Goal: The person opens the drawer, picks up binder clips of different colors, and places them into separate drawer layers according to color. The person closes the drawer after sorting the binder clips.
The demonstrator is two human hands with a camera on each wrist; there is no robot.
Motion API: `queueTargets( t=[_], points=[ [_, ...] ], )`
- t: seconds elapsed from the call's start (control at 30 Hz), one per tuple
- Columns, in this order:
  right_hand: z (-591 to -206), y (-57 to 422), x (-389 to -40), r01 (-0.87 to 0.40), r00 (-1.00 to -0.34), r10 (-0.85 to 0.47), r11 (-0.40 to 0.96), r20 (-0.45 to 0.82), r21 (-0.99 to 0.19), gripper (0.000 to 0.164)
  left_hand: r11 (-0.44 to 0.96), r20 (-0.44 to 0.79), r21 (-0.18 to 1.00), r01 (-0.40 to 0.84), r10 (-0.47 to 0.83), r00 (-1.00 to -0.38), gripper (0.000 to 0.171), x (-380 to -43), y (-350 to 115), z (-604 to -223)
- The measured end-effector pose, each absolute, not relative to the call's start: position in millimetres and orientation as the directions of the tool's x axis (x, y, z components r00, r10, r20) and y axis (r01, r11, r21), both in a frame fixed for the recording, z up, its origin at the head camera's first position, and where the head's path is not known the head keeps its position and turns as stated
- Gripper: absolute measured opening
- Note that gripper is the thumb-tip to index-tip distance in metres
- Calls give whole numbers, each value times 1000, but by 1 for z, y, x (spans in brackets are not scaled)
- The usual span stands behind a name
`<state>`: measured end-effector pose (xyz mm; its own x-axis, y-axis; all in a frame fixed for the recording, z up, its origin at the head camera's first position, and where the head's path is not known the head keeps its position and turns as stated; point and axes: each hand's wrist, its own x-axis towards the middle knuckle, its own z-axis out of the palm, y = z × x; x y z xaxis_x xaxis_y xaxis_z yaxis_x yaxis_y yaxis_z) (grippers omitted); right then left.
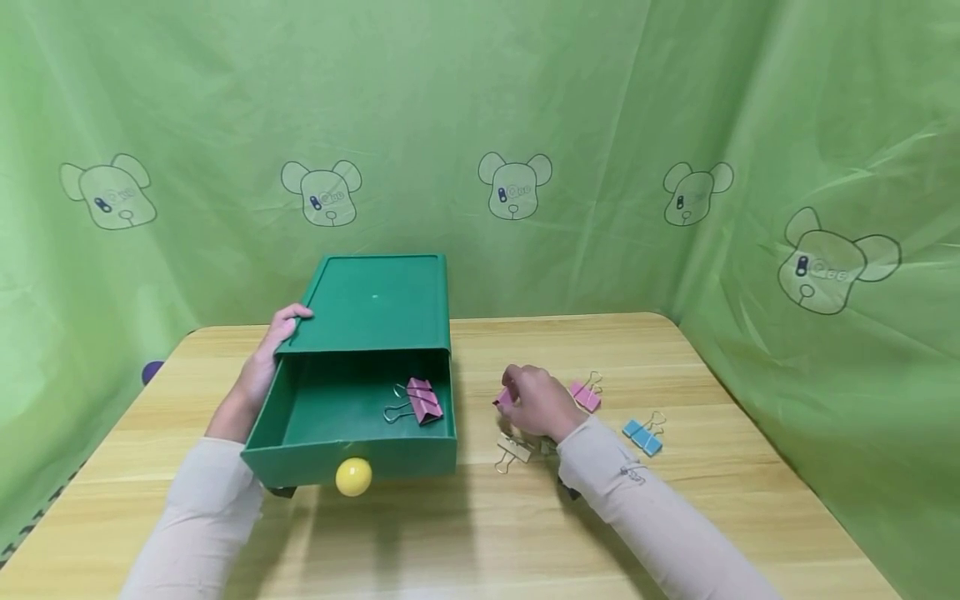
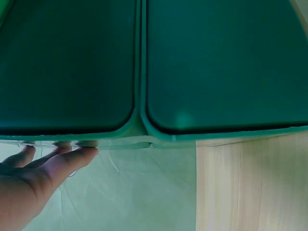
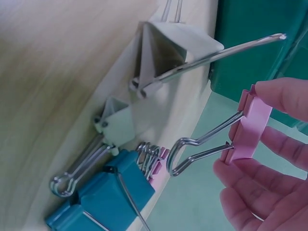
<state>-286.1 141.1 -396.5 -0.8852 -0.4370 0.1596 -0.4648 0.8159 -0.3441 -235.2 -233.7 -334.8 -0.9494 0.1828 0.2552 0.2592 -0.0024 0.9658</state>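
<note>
Fingers of my left hand (image 1: 262, 358) lie on the left side and top edge of a green drawer box (image 1: 375, 304); its drawer (image 1: 262, 460), with a yellow round knob (image 1: 353, 477), is pulled out. Inside the drawer, toward the right, sits a pink binder clip (image 1: 424, 401) with silver wire handles. To the right of the box, my right hand (image 1: 542, 402) pinches another pink binder clip (image 3: 252, 127) between thumb and fingers. In the right wrist view its wire handles point away from the palm.
Near the right hand lie a cream binder clip (image 1: 514, 447), a pink one (image 1: 586, 397), a blue one (image 1: 643, 436) and a pale clip (image 3: 115, 124). The wooden table (image 1: 600, 342) ends at green curtains (image 1: 600, 100) behind and on the right.
</note>
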Motion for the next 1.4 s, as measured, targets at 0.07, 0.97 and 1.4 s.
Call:
queueTargets(
  t=[0.07,0.97,1.4],
  points=[
    [-395,141,-285,-468,-884,-439,814,162,-345,32,1,255,966,260,183,-949,23,-235,-234,-334],
    [-381,135,-275,-528,-848,-461,780,261,-337,27,11,256,965,263,182,-949,24,-234,-234,-334],
    [-374,130,-272,-562,-823,-474,755,312,-337,25,-2,252,967,255,177,-951,23,-235,-234,-335]
  ],
)
